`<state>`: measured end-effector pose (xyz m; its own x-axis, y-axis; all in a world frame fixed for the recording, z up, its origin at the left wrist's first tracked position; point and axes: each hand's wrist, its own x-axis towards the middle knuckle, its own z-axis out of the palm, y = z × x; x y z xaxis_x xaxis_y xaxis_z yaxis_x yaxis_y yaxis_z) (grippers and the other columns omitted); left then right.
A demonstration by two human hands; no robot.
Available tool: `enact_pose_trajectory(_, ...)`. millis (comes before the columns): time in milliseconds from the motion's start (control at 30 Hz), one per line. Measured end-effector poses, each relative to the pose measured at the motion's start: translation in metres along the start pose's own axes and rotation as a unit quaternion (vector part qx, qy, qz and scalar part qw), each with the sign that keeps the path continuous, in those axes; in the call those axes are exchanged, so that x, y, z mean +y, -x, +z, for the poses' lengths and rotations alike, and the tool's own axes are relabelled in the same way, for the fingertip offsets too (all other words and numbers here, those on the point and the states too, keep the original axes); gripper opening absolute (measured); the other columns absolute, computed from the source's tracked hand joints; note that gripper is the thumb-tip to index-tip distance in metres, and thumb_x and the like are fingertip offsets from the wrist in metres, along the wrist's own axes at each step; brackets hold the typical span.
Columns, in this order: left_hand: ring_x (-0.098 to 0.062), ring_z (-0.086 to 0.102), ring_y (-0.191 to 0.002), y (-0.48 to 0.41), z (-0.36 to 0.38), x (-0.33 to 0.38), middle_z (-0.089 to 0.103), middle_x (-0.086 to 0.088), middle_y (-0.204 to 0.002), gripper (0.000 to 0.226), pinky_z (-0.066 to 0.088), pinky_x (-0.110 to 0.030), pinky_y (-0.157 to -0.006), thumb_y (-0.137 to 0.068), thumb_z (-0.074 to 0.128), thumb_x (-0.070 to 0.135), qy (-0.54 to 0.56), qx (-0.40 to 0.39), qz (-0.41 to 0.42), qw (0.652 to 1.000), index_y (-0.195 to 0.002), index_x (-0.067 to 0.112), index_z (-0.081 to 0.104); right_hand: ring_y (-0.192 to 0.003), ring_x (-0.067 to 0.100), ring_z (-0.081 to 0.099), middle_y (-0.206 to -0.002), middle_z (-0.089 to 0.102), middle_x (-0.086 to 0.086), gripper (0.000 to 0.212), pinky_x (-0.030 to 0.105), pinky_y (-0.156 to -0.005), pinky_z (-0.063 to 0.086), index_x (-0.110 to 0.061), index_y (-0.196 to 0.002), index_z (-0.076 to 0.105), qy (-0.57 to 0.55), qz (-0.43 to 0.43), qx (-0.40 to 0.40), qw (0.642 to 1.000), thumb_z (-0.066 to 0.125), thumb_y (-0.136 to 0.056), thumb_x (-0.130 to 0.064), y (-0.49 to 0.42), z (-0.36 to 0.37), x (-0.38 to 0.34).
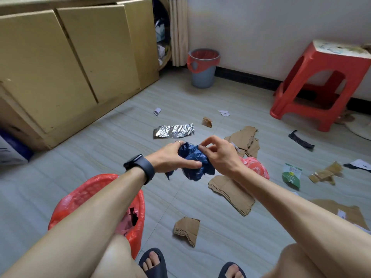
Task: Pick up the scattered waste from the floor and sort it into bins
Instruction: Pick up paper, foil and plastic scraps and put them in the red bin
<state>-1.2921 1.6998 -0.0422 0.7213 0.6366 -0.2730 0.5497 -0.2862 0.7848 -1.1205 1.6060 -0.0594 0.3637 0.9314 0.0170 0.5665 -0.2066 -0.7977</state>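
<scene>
Both my hands hold a crumpled dark blue plastic bag point(195, 164) above the floor. My left hand point(172, 157) grips its left side, thumb underneath. My right hand point(217, 154) pinches its top edge and curls round its right side. A bin lined with a red bag point(80, 199) stands under my left forearm, with dark and pink scraps inside. A grey bin with a red liner point(203, 69) stands by the far wall. Scattered on the floor are a foil sheet point(173, 131), cardboard pieces point(230, 193), a red plastic bag point(256, 165) and a green packet point(291, 174).
A yellow cabinet point(60, 67) runs along the left. A red plastic stool point(321, 87) stands at the right wall. More cardboard point(186, 229), paper scraps point(157, 111), a black strip point(301, 140) and brown torn bits point(325, 173) litter the tiles. My sandalled feet point(153, 261) are at the bottom.
</scene>
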Motion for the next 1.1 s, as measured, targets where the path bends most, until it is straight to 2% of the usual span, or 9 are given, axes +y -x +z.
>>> enact_pose_trajectory(67,-0.004,0.061,-0.07,0.002,-0.002,-0.004,0.067,0.01,-0.088,0.052,0.046,-0.017,-0.059,-0.067,0.089,0.043,-0.074,0.049,0.014,0.996,-0.106,0.024,0.06,-0.073,0.012,0.072,-0.092,0.077,0.003,0.014,0.02,-0.055,0.056,-0.02,-0.101,0.068,-0.008,0.004,-0.005,1.0,0.069,-0.094,-0.032,0.0,0.003,-0.004)
enact_pose_trajectory(200,0.005,0.06,-0.075,0.007,-0.021,-0.019,0.067,0.016,-0.085,0.038,0.042,-0.005,-0.064,-0.068,0.088,0.037,-0.099,0.085,0.015,0.991,-0.099,0.034,0.066,-0.068,0.015,0.074,-0.089,0.077,0.003,0.01,0.038,-0.063,0.063,-0.021,-0.096,0.073,-0.049,0.001,0.002,0.999,0.075,-0.09,-0.028,-0.002,0.013,-0.011)
enact_pose_trajectory(400,-0.012,0.067,-0.094,0.022,-0.048,-0.044,0.074,0.01,-0.097,0.044,0.054,-0.033,-0.084,-0.065,0.081,0.043,-0.156,0.179,-0.011,0.971,-0.108,0.034,0.072,-0.081,0.009,0.074,-0.104,0.075,-0.004,0.02,0.04,-0.074,0.063,-0.033,-0.102,0.071,-0.059,-0.031,-0.042,0.997,0.074,-0.087,-0.021,-0.005,0.043,-0.022)
enact_pose_trajectory(500,-0.017,0.067,-0.095,0.039,-0.066,-0.064,0.074,0.01,-0.098,0.039,0.053,-0.031,-0.08,-0.07,0.075,0.045,-0.201,0.235,-0.023,0.951,-0.108,0.038,0.069,-0.089,0.002,0.071,-0.12,0.069,-0.009,0.033,0.032,-0.083,0.06,-0.035,-0.119,0.066,-0.003,-0.054,-0.087,0.995,0.072,-0.088,-0.024,-0.001,0.057,-0.031)
enact_pose_trajectory(600,-0.019,0.065,-0.101,0.074,-0.083,-0.103,0.071,0.008,-0.106,0.033,0.049,-0.03,-0.081,-0.081,0.072,0.039,-0.251,0.257,-0.071,0.931,-0.113,0.037,0.067,-0.107,0.011,0.066,-0.13,0.065,-0.006,0.041,0.034,-0.09,0.055,-0.035,-0.131,0.057,0.106,-0.103,-0.141,0.979,0.068,-0.092,-0.032,0.0,0.079,-0.039)
enact_pose_trajectory(767,-0.023,0.063,-0.106,0.134,-0.091,-0.169,0.062,0.008,-0.117,0.034,0.051,-0.034,-0.089,-0.082,0.065,0.035,-0.312,0.226,-0.171,0.907,-0.116,0.034,0.065,-0.128,0.027,0.052,-0.146,0.05,0.004,0.057,0.036,-0.1,0.045,-0.027,-0.146,0.039,0.265,-0.174,-0.237,0.919,0.06,-0.095,-0.04,0.002,0.128,-0.051)
enact_pose_trajectory(900,-0.025,0.061,-0.11,0.148,-0.061,-0.207,0.055,0.008,-0.126,0.042,0.051,-0.035,-0.09,-0.079,0.061,0.032,-0.377,0.143,-0.2,0.893,-0.121,0.032,0.059,-0.134,0.032,0.043,-0.152,0.041,0.008,0.067,0.041,-0.106,0.042,-0.019,-0.15,0.031,0.245,-0.133,-0.279,0.919,0.059,-0.093,-0.038,0.007,0.186,-0.051)
enact_pose_trajectory(1000,-0.03,0.054,-0.116,0.13,-0.026,-0.231,0.044,0.0,-0.136,0.062,0.05,-0.039,-0.086,-0.086,0.059,0.028,-0.4,0.085,-0.239,0.881,-0.144,0.028,0.037,-0.134,0.036,0.041,-0.152,0.036,0.013,0.075,0.042,-0.107,0.04,-0.014,-0.152,0.022,0.22,-0.087,-0.292,0.927,0.059,-0.091,-0.037,0.013,0.224,-0.041)
enact_pose_trajectory(1100,-0.034,0.045,-0.124,0.112,0.004,-0.25,0.033,-0.005,-0.145,0.077,0.049,-0.044,-0.087,-0.092,0.059,0.028,-0.374,0.067,-0.286,0.88,-0.154,0.02,0.015,-0.137,0.038,0.038,-0.162,0.021,0.011,0.089,0.044,-0.11,0.037,-0.013,-0.159,-0.002,0.222,-0.06,-0.307,0.923,0.054,-0.094,-0.035,0.025,0.248,-0.023)
